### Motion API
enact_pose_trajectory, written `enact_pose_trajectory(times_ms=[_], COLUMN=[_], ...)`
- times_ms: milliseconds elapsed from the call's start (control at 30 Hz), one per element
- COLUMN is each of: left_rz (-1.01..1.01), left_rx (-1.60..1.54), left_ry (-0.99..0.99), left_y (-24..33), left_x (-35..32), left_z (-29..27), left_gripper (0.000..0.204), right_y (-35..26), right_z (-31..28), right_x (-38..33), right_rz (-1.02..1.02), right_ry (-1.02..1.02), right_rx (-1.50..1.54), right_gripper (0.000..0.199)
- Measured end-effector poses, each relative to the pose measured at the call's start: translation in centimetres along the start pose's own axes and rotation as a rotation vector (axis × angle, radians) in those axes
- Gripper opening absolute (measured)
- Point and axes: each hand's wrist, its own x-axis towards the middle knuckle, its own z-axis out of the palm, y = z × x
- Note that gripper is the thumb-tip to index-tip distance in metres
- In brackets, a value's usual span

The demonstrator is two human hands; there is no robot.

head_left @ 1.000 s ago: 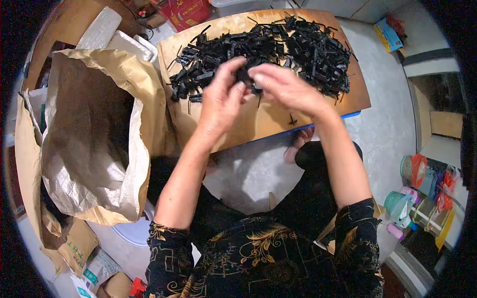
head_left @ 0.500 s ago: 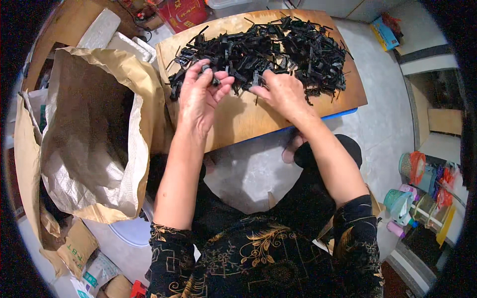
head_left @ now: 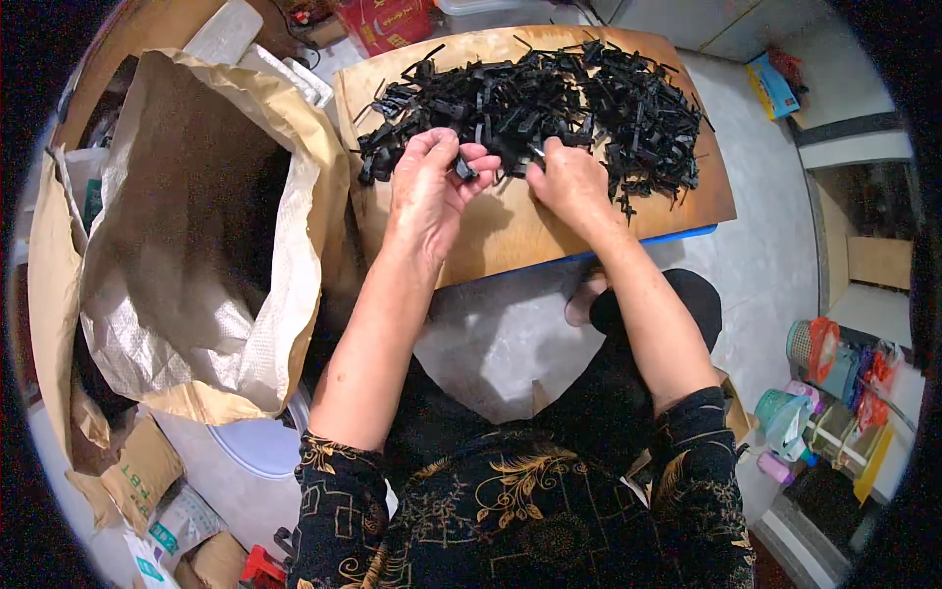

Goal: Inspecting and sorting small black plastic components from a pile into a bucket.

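Note:
A heap of small black plastic parts (head_left: 520, 103), many with thin stems sticking out, covers the far part of a wooden board (head_left: 491, 236). Above the heap's near edge, my left hand (head_left: 432, 191) is palm up, its curled fingers closed on a small black plastic part (head_left: 465, 170). My right hand (head_left: 574, 187) is a little to the right, back upward, in a pinch close to the heap. Something small and light grey shows by its thumb and forefinger, too small to name. The two hands are apart.
A large open paper sack (head_left: 304, 294) with a white woven lining stands left of the board, close to my left forearm. A blue edge (head_left: 677, 233) shows under the board. Beyond are a red box (head_left: 388, 25) and, at right, coloured baskets (head_left: 775, 410).
The whole view has shifted slightly, so board and sack sit further right. My left fingers have curled further around the black part, and my hands are a bit closer together.

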Motion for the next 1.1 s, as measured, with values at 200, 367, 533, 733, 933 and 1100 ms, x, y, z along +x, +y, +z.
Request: enact_pose_trajectory(times_ms=[200, 367, 533, 733, 933, 1100], left_rz=[-0.053, -0.122, -0.110, -0.164, -0.296, -0.358], left_rx=[-0.002, 0.029, 0.079, 0.199, 0.130, 0.051], left_ry=[-0.002, -0.011, -0.053, -0.251, -0.532, -0.478], left_y=[-0.9, -1.9, -2.6, -1.5, -1.6, -1.7], left_x=[0.3, 0.7, 0.9, 0.7, 0.1, -0.7], left_z=[-0.4, 0.0, 0.3, 1.2, 1.2, 1.6], left_gripper=[0.014, 0.015, 0.019, 0.026, 0.040, 0.043], right_y=[1.9, 3.3, 3.1, 3.3, 3.5, 3.4], right_z=[-2.0, -3.2, -5.1, -6.7, -6.9, -7.6], right_x=[0.0, -0.1, -1.0, -2.1, -2.7, -3.0], right_rz=[0.073, -0.019, -0.133, -0.186, -0.401, -0.474], right_ry=[0.025, 0.132, 0.175, -0.047, -0.117, -0.111], right_rx=[0.159, 0.286, 0.477, 0.821, 0.835, 0.793], right_gripper=[0.028, 0.029, 0.025, 0.022, 0.019, 0.020])
